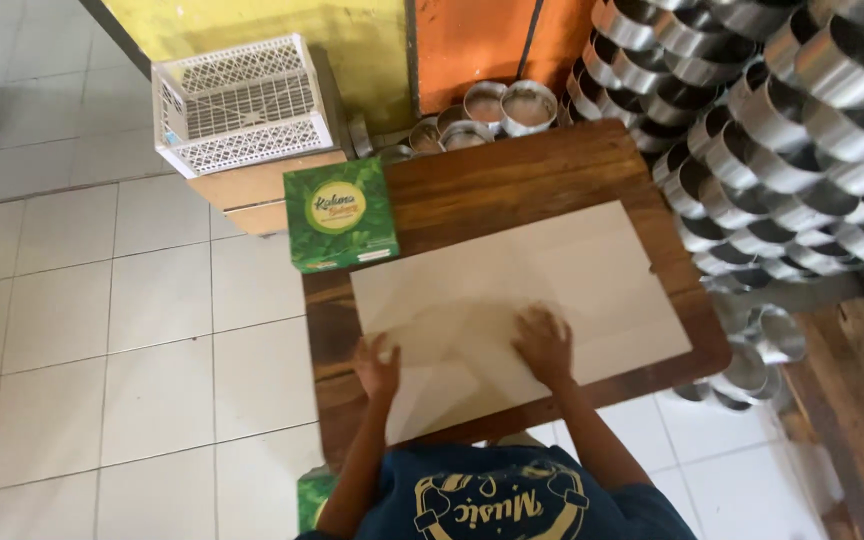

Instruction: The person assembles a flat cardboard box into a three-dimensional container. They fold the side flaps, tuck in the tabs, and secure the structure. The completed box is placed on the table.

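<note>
the large cream paper sheet (552, 280) lies flat on the dark wooden counter (492, 180), its long axis running left to right and slightly askew, and most of it stretches away from the person beyond both hands. the left hand (377, 367) presses near the sheet's near-left corner, the right hand (544, 345) rests further in toward the middle, so the right is nearer its centre. both sets of fingers are spread flat, palm down, gripping nothing. the sheet looks thin, plain and matte, its near edge overhanging the counter. a green box (340, 213) sits just off its far-left corner.
</note>
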